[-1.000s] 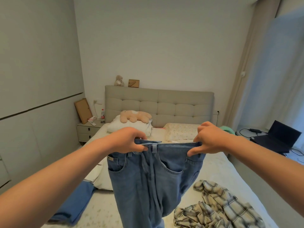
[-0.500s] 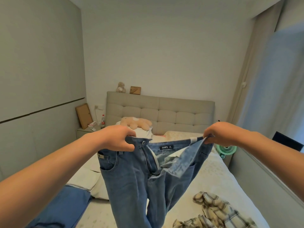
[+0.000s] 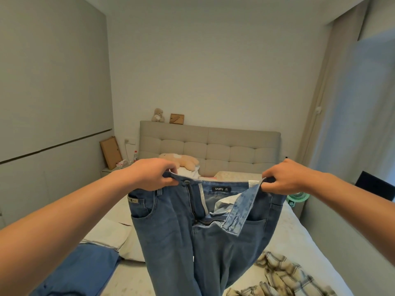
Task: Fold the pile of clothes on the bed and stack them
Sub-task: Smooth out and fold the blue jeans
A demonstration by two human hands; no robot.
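A pair of blue jeans (image 3: 171,238) hangs in the air over the bed (image 3: 299,238), its fly open and the waistband stretched wide. My left hand (image 3: 152,174) grips the waistband's left end by the button. My right hand (image 3: 284,177) pinches the right end. The legs drop out of view at the bottom edge. A crumpled plaid shirt (image 3: 284,276) lies on the bed at the lower right. A blue garment (image 3: 79,272) lies flat at the lower left, with a white folded one (image 3: 109,233) beyond it.
A padded headboard (image 3: 213,146) and pillows with a plush toy (image 3: 181,160) close the far end. A nightstand (image 3: 111,169) stands at the left by the wall. A green fan (image 3: 297,197) and a dark laptop (image 3: 374,185) sit to the right of the bed.
My hands have moved apart, spreading the waistband wide and opening the fly. The view has tilted up, so less of the bed shows.
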